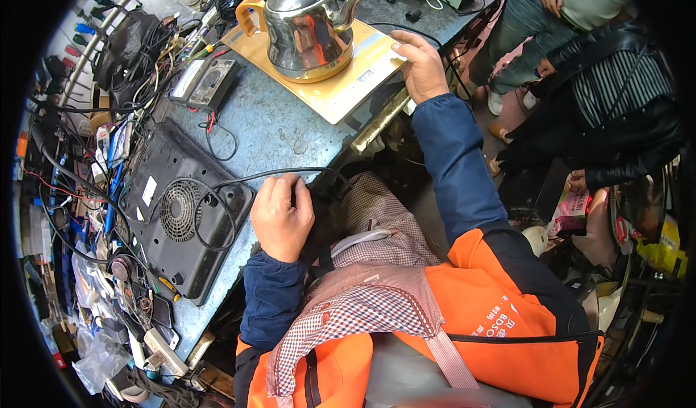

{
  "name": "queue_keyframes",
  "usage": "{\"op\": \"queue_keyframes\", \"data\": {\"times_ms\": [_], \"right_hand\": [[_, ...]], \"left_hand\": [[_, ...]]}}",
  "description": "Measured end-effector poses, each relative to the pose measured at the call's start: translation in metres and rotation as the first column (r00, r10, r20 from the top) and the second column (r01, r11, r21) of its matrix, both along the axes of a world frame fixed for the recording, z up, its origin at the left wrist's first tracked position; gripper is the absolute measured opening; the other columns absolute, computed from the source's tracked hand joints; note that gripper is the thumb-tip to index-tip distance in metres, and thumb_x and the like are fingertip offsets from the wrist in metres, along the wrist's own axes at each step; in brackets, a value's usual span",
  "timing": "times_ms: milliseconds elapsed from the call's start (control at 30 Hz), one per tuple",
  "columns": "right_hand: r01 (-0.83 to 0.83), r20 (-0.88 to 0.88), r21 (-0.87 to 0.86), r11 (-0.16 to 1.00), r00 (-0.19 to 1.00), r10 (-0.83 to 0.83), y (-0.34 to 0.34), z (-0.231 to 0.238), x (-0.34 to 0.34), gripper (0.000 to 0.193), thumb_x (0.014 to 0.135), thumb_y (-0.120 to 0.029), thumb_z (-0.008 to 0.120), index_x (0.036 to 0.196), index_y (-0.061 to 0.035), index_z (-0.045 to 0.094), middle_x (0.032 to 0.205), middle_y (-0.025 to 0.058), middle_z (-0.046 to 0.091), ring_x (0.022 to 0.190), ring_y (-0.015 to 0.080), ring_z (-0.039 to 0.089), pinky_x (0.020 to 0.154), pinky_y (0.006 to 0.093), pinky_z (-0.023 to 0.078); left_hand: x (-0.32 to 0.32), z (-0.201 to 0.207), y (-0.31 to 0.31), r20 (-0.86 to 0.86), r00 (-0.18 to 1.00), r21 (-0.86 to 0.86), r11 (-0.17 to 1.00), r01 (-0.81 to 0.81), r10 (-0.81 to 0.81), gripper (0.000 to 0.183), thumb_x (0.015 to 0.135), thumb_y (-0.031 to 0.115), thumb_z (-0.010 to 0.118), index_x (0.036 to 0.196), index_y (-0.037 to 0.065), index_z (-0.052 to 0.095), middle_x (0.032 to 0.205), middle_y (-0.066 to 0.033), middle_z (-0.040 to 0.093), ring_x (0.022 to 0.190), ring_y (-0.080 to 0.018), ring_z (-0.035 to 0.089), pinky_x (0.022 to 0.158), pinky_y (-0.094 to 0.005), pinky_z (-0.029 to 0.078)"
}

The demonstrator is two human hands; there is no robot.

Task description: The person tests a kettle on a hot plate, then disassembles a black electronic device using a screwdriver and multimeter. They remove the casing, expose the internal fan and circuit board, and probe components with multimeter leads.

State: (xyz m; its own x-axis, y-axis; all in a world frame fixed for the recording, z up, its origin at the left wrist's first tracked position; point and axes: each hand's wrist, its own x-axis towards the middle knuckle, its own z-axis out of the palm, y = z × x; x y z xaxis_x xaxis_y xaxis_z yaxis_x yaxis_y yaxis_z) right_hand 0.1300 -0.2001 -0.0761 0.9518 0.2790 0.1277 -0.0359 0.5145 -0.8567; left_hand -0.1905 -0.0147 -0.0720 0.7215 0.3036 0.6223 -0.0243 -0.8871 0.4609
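A shiny metal kettle (304, 31) with an orange-tan handle and a curved spout stands upright on a yellow, flat-topped induction cooker (346, 98) at the far side of the bench. At the cooker's right corner is my right hand (423, 71), its fingers stretched toward the edge and seeming to touch it. My left hand (283, 218) is curled into a loose fist at the near bench edge. Its palm is hidden, and nothing shows in it. A black cable (250, 177) passes just behind its knuckles. To its left lies a black appliance base (177, 212) with a round vent grille.
An analog multimeter (205, 82) with leads sits on the blue bench (290, 136). Tangled wires, tools and small parts crowd the left side, including a white power strip (165, 351). Two people (616, 82) are at the right, beside boxes and bags.
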Motion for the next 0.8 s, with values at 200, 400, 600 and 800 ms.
{"op": "queue_keyframes", "data": {"times_ms": [200, 400, 600, 800], "right_hand": [[0.023, 0.008, -0.030, 0.999, 1.000, -0.022, 0.0018, 0.0016, -0.0037, 0.042, 0.095, -0.007, 0.073, 0.134, 0.0093, 0.067, 0.122, 0.0148, 0.075, 0.110, 0.0218, 0.073, 0.101, 0.0328, 0.055], [0.018, 0.005, -0.019, 1.000, 1.000, -0.017, 0.0022, 0.0013, -0.0027, 0.040, 0.096, -0.007, 0.073, 0.132, 0.0089, 0.069, 0.121, 0.0145, 0.075, 0.110, 0.0213, 0.072, 0.101, 0.0327, 0.055], [0.022, 0.012, -0.019, 1.000, 1.000, -0.022, 0.0025, -0.0018, -0.0005, 0.039, 0.095, -0.006, 0.074, 0.131, 0.0087, 0.069, 0.121, 0.0142, 0.075, 0.110, 0.0209, 0.072, 0.101, 0.0326, 0.054], [0.022, 0.024, -0.027, 0.999, 0.999, -0.021, 0.0024, -0.0028, 0.0002, 0.040, 0.094, -0.006, 0.074, 0.131, 0.0088, 0.069, 0.121, 0.0142, 0.075, 0.110, 0.0207, 0.072, 0.101, 0.0324, 0.053]], "left_hand": [[-0.0002, -0.0006, 0.0002, -0.002, 1.000, 0.001, 1.000, -0.001, 0.001, 0.009, 0.091, -0.002, 0.079, 0.098, 0.002, 0.074, 0.083, -0.0135, 0.066, 0.068, -0.0309, 0.065, 0.063, -0.0398, 0.052], [-0.0015, 0.0002, -0.0003, -0.025, 1.000, -0.009, 1.000, -0.010, 0.010, 0.010, 0.090, 0.000, 0.080, 0.097, 0.003, 0.074, 0.085, -0.0138, 0.067, 0.072, -0.0341, 0.067, 0.065, -0.0429, 0.054], [-0.0008, -0.0006, 0.0001, -0.010, 1.000, 0.003, 1.000, -0.005, 0.005, 0.009, 0.091, -0.001, 0.079, 0.098, 0.003, 0.074, 0.084, -0.0137, 0.068, 0.071, -0.0326, 0.067, 0.065, -0.0413, 0.054], [-0.0010, -0.0004, -0.0001, -0.009, 1.000, 0.014, 1.000, -0.005, 0.005, 0.009, 0.091, -0.001, 0.079, 0.098, 0.002, 0.075, 0.084, -0.0134, 0.067, 0.069, -0.0312, 0.066, 0.064, -0.0397, 0.053]]}}
